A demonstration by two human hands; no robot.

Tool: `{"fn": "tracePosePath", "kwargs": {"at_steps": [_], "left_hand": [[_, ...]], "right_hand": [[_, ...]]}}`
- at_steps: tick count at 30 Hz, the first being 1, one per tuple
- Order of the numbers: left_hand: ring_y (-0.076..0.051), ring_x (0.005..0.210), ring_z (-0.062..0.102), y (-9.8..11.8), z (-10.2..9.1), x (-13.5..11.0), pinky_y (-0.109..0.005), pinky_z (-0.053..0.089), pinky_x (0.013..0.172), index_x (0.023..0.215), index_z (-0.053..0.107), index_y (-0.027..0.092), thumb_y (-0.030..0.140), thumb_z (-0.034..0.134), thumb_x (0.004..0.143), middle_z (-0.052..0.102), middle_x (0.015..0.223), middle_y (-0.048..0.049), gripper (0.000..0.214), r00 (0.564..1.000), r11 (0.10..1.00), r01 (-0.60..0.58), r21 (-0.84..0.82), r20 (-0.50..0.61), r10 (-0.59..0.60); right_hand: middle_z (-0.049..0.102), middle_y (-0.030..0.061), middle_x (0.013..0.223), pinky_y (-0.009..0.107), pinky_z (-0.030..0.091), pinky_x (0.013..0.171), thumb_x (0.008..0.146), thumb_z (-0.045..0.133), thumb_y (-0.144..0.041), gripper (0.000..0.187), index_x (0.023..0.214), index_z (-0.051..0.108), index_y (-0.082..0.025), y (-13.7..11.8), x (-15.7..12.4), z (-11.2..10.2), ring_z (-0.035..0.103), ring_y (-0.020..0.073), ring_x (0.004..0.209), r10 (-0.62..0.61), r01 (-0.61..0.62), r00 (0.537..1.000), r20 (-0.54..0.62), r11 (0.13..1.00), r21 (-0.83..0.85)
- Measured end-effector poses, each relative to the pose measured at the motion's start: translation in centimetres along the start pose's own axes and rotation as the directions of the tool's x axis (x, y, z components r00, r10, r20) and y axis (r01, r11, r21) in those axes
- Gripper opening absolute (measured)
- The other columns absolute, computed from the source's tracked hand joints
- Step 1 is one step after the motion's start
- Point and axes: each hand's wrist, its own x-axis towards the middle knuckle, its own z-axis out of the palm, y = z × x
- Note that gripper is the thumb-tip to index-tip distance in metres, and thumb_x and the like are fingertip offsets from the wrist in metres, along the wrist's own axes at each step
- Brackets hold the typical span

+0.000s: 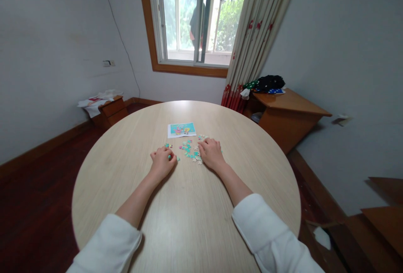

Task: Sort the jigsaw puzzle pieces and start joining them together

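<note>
Head view: my left hand (pixel 163 164) has its fingers curled nearly closed, a teal piece (pixel 170 157) pinched at the tips. My right hand (pixel 212 155) is half bent, palm down at the right edge of the loose puzzle pieces (pixel 188 150); they lie on the table (pixel 189 206) between my hands, below the picture card (pixel 181 130). My right palm covers some; whether those fingers grip any, I cannot tell. Piece outlines are too small to read.

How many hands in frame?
2: the left hand, left of the main scatter of puzzle pieces; the right hand, at its right side. No other hand shows.
</note>
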Motion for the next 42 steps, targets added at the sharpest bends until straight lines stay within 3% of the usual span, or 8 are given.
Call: {"fn": "tracePosePath", "kwargs": {"at_steps": [5, 8, 13, 16, 26, 33, 38, 42], "left_hand": [[-0.024, 0.103, 0.056, -0.3, 0.3, 0.1, -0.041, 0.031, 0.087, 0.067, 0.062, 0.018, 0.024, 0.052, 0.08, 0.066, 0.1, -0.0072, 0.017, 1.0, 1.0, -0.012, -0.011, 0.004, 0.012], [-0.025, 0.104, 0.056, -0.3, 0.3, 0.1, -0.042, 0.031, 0.087, 0.067, 0.063, 0.018, 0.023, 0.051, 0.08, 0.065, 0.101, -0.0073, 0.018, 1.0, 1.0, -0.009, -0.013, 0.002, 0.009], [-0.025, 0.104, 0.056, -0.1, 0.1, 0.1, -0.042, 0.031, 0.086, 0.067, 0.063, 0.017, 0.023, 0.051, 0.08, 0.065, 0.101, -0.0072, 0.018, 1.0, 1.0, -0.011, -0.015, 0.004, 0.011], [-0.025, 0.104, 0.056, -0.1, 0.1, 0.1, -0.042, 0.031, 0.087, 0.067, 0.063, 0.018, 0.023, 0.052, 0.08, 0.066, 0.101, -0.0075, 0.018, 1.0, 1.0, -0.011, -0.014, 0.007, 0.012], [-0.025, 0.103, 0.056, -0.4, 0.2, 0.2, -0.042, 0.031, 0.086, 0.068, 0.064, 0.017, 0.024, 0.052, 0.08, 0.066, 0.103, -0.0088, 0.018, 1.0, 1.0, 0.001, 0.014, 0.001, -0.001], [-0.025, 0.102, 0.056, -0.6, 0.1, 0.3, -0.042, 0.031, 0.087, 0.066, 0.063, 0.018, 0.025, 0.052, 0.079, 0.066, 0.101, -0.0079, 0.018, 1.0, 0.999, 0.021, 0.025, -0.013, -0.02], [-0.026, 0.1, 0.055, -0.6, 0.0, 0.2, -0.042, 0.032, 0.086, 0.067, 0.064, 0.019, 0.025, 0.053, 0.079, 0.067, 0.1, -0.0082, 0.018, 0.999, 0.997, 0.039, 0.067, -0.034, -0.037], [-0.028, 0.099, 0.055, -0.5, -0.1, 0.2, -0.044, 0.033, 0.085, 0.065, 0.064, 0.018, 0.025, 0.055, 0.078, 0.067, 0.098, -0.0087, 0.016, 0.998, 0.994, 0.057, 0.093, -0.036, -0.053]], "right_hand": [[0.063, 0.012, 0.102, 0.034, 0.034, 0.085, 0.085, 0.045, -0.014, 0.027, 0.097, 0.069, -0.016, 3.9, 0.1, -0.7, 0.053, 0.0222, 0.098, 0.184, -0.184, 0.981, -0.057, 0.983, 0.003], [0.063, 0.0071, 0.089, 0.027, 0.038, 0.072, 0.079, 0.046, -0.012, 0.022, 0.087, 0.067, -0.015, 6.5, 0.1, -1.1, 0.055, 0.0164, 0.081, 0.273, -0.264, 0.962, -0.025, 0.947, 0.182], [0.055, -0.0019, 0.071, 0.023, 0.038, 0.062, 0.071, 0.063, -0.031, 0.028, 0.093, 0.065, -0.014, 8.6, -0.4, -1.3, 0.048, 0.012, 0.064, 0.16, -0.234, 0.97, 0.185, 0.826, 0.512], [0.057, -0.0005, 0.078, 0.025, 0.039, 0.066, 0.063, 0.071, -0.04, 0.04, 0.096, 0.067, -0.016, 8.6, -0.7, -0.8, 0.049, 0.0127, 0.069, 0.089, -0.169, 0.98, 0.176, 0.841, 0.515], [0.057, -0.0009, 0.068, 0.023, 0.038, 0.062, 0.069, 0.058, -0.021, 0.011, 0.074, 0.067, -0.016, 8.3, 0.0, 0.0, 0.049, 0.0129, 0.065, 0.155, -0.184, 0.983, 0.101, 0.884, 0.429], [0.063, 0.0056, 0.08, 0.028, 0.041, 0.076, 0.071, 0.05, -0.007, 0.02, 0.075, 0.068, -0.015, 8.4, 0.2, 0.8, 0.054, 0.0164, 0.077, 0.154, -0.14, 0.988, -0.027, 0.946, 0.291], [0.062, 0.0071, 0.09, 0.034, 0.039, 0.085, 0.078, 0.059, -0.018, 0.016, 0.088, 0.07, -0.018, 7.2, 0.0, 0.6, 0.054, 0.0201, 0.091, 0.024, 0.008, 0.993, -0.113, 0.962, 0.274], [0.064, 0.0054, 0.092, 0.035, 0.036, 0.087, 0.077, 0.066, -0.025, 0.011, 0.086, 0.072, -0.021, 6.1, -0.2, 0.1, 0.056, 0.0198, 0.092, -0.05, 0.053, 0.999, -0.019, 0.949, 0.312]]}}
